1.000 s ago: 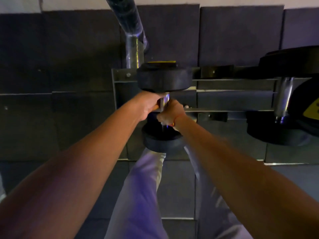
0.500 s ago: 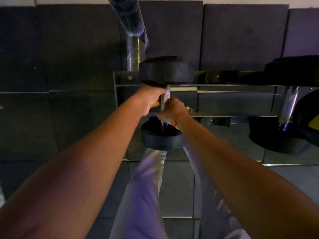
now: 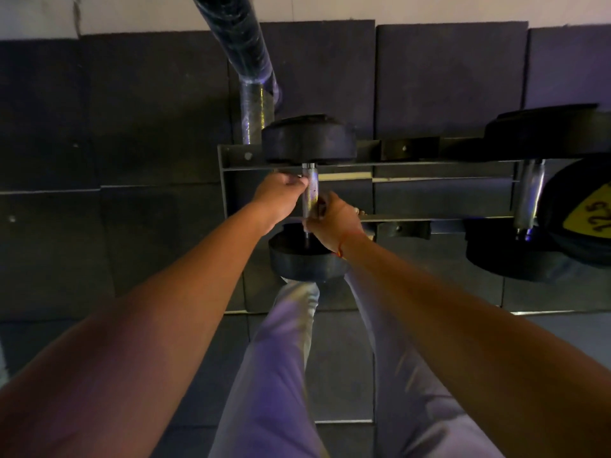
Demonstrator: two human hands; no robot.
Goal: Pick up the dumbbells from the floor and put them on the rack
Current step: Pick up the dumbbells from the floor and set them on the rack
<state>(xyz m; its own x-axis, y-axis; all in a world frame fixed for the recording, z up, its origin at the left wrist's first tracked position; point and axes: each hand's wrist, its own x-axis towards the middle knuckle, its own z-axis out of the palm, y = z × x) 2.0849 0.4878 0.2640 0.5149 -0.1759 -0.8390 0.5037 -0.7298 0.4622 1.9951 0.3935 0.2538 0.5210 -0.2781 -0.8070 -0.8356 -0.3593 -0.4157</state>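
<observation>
- Since the dumbbell [image 3: 310,200] lies across the rack [image 3: 429,166] with its far head over the back rail and its near head hanging off the front rail toward me, I log it as placed or close to it; I cannot tell whether both heads bear fully on the rails.
- Handling, my judgement: heavy for its size and fully rigid. The two thick dark heads carry the mass, so it will tip if held off-centre. The bare metal handle is knurled, so grip should be good; the heads are smooth and too broad to hold.
- Best hold: on the handle, centred between the heads, fingers wrapped right round.
- Left hand [image 3: 279,193]: fingers curled against the upper part of the handle, just under the far head. The wrap looks loose, and I cannot tell how much load it takes.
- Right hand [image 3: 334,219]: gripping the lower part of the handle, just above the near head.
- Risk, my judgement: fingers pinched between handle and rail on release.
- Outward: a second dumbbell [image 3: 529,196] sits on the rack well to the right, one face marked with a yellow label. A wrapped pipe [image 3: 241,44] runs up behind the rack; dark mats [image 3: 99,127] cover the floor.
</observation>
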